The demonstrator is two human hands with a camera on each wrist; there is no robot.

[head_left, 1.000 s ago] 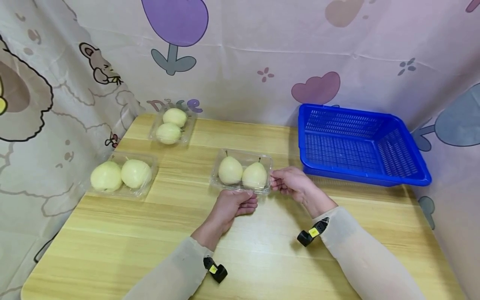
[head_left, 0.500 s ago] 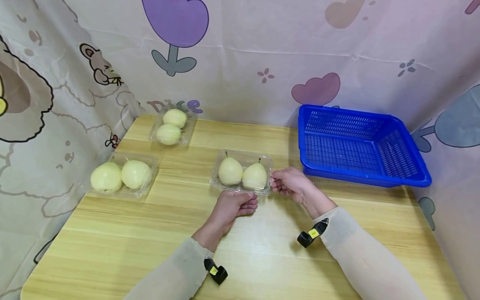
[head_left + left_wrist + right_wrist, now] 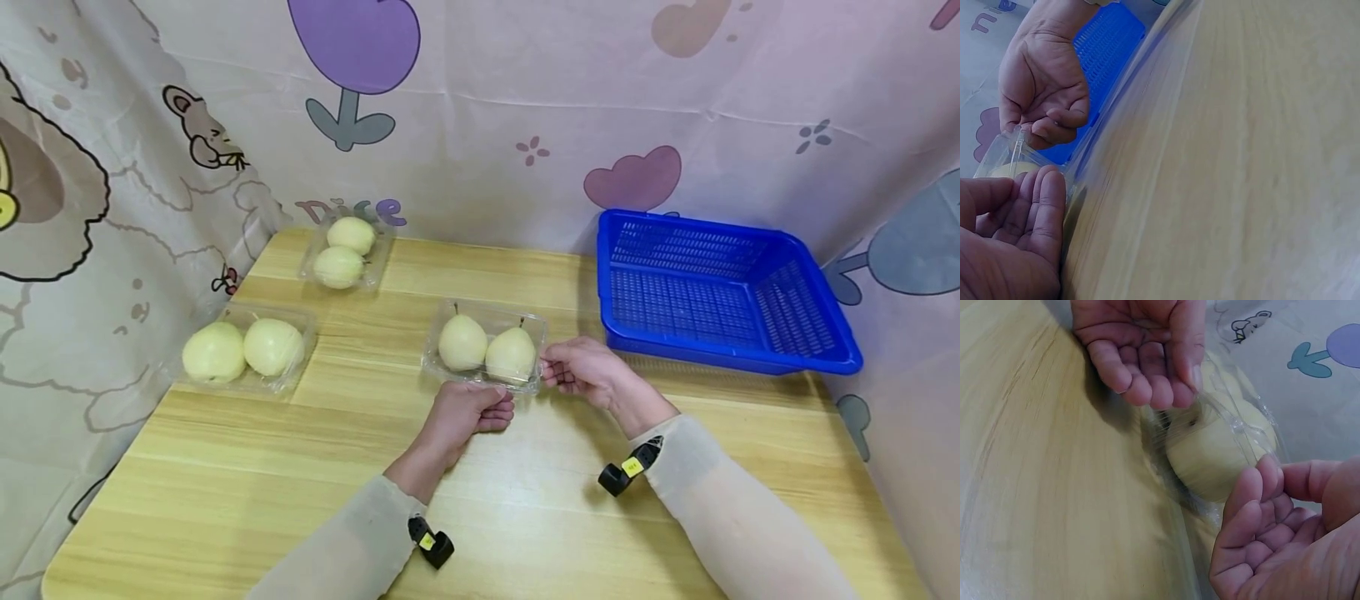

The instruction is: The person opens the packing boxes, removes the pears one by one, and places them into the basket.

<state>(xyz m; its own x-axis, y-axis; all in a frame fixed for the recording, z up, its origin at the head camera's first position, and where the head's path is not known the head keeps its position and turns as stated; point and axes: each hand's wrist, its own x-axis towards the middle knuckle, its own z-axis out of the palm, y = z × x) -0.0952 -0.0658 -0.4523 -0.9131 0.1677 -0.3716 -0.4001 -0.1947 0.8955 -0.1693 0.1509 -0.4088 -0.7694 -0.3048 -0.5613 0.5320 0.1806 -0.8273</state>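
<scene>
A clear plastic clamshell box (image 3: 495, 311) sits mid-table in the head view. Two pale yellow-green pears (image 3: 462, 342) lie side by side inside it, stems pointing away. My left hand (image 3: 459, 415) pinches its front rim between thumb and index finger. At the near right corner, the thumb and fingertips of my right hand (image 3: 588, 371) pinch the edge. Both wrist views show the fingertips meeting at the thin plastic; the left hand (image 3: 1019, 219) has its other fingers bent loosely. In the right wrist view, the box's pears (image 3: 1210, 456) show through wrinkled clear film or plastic.
A blue slotted basket (image 3: 731, 354) stands at the back right, with nothing in it. Two more clear packs of pears are on the left: one pack (image 3: 300, 367) near the left edge, another pack (image 3: 382, 258) at the back corner. Patterned curtains border the wooden table (image 3: 262, 492).
</scene>
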